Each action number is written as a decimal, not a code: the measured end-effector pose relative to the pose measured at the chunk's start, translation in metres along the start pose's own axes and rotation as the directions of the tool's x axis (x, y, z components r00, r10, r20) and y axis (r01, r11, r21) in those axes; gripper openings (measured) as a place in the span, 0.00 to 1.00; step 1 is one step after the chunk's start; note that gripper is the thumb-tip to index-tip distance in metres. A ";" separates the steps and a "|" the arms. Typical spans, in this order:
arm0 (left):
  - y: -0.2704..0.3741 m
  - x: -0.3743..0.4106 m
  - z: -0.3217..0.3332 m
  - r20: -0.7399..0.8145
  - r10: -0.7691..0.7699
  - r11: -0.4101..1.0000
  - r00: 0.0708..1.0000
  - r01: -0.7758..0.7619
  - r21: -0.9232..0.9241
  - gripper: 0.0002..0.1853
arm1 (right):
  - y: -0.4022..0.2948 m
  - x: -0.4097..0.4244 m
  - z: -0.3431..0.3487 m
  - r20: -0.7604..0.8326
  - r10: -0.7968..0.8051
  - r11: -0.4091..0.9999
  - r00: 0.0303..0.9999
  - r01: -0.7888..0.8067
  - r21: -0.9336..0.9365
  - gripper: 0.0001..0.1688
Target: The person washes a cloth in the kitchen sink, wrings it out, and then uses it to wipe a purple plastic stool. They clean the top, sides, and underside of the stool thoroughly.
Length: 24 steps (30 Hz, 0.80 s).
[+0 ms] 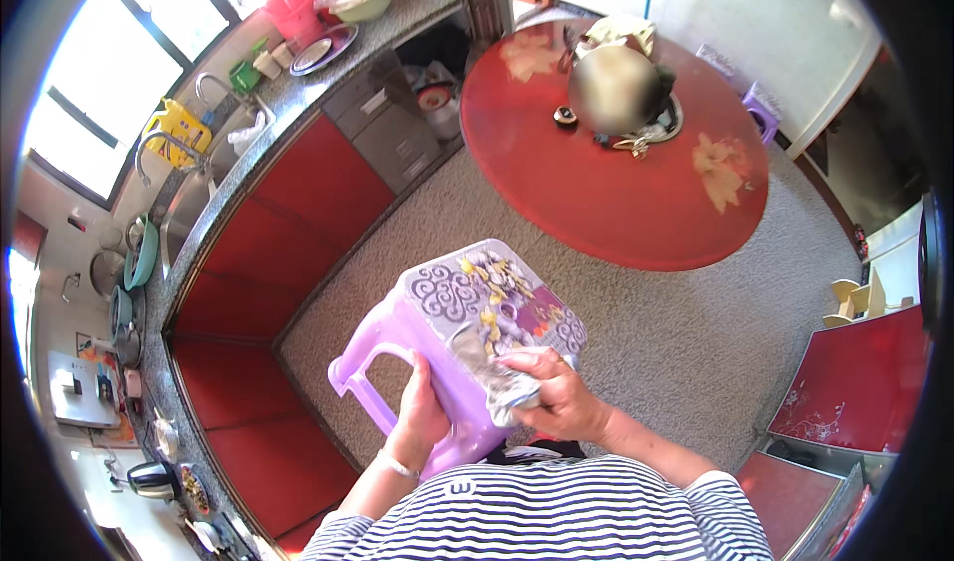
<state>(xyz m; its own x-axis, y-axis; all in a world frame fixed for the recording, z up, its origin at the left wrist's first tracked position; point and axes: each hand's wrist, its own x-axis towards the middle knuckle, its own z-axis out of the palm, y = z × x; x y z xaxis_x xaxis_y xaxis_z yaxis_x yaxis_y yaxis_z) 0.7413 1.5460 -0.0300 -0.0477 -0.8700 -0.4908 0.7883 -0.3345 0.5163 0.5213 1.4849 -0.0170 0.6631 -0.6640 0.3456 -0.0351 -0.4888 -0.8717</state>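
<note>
A purple plastic stool (492, 300) with a flower-and-scroll pattern on its seat is held up at a tilt in front of my body. My left hand (423, 412) grips the stool's side near the oval opening, its thumb lying along the purple plastic. In my right hand (555, 397) a crumpled grey-white cloth (507, 393) is bunched, pressed against the near edge of the patterned seat. The fingertips of my left hand are hidden behind the stool.
A round red table (596, 211) stands ahead with things on it. Along the left runs a granite counter (246, 147) over red cabinets (320, 181), with a sink and basins. Purple stools (762, 112) stand by the far wall. A red cabinet (857, 382) is at right.
</note>
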 end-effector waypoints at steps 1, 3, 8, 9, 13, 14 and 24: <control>0.001 -0.015 0.010 0.101 -0.040 0.999 0.994 0.042 -0.022 0.35 | -0.022 0.010 -0.010 0.042 -0.101 0.966 0.994 0.108 -0.234 0.15; -0.002 -0.041 0.030 0.044 0.022 0.985 0.999 -0.029 0.171 0.37 | -0.018 0.018 -0.024 0.009 -0.060 0.929 0.998 0.059 -0.365 0.19; 0.010 -0.075 0.063 0.133 -0.070 0.936 0.989 0.019 0.350 0.42 | 0.025 0.019 -0.061 -0.518 0.377 0.903 0.768 -0.429 0.020 0.27; 0.013 -0.075 0.063 0.143 -0.070 0.931 0.987 0.013 0.365 0.43 | 0.007 0.031 -0.051 -0.502 0.486 0.864 0.715 -0.480 0.154 0.29; 0.023 -0.075 0.064 0.106 -0.092 0.923 0.990 0.045 0.382 0.39 | -0.079 0.016 0.003 -0.274 0.038 0.997 0.961 -0.019 0.073 0.31; 0.023 -0.075 0.068 0.074 -0.040 0.923 0.996 0.009 0.385 0.37 | -0.093 0.019 0.007 -0.247 -0.144 0.989 0.958 0.132 -0.062 0.29; 0.031 -0.063 0.081 0.260 -0.180 0.896 0.949 0.050 0.441 0.39 | -0.058 0.022 -0.015 -0.588 0.012 0.975 0.809 -0.139 -0.171 0.27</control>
<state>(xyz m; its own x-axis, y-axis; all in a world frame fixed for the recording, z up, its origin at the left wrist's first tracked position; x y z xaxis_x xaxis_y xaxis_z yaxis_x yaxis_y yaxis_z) 0.7195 1.5607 0.0738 -0.3468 -0.8590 -0.3766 0.4337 -0.5028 0.7477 0.5272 1.4900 0.0463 0.0958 -0.8758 0.4730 -0.2543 -0.4810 -0.8391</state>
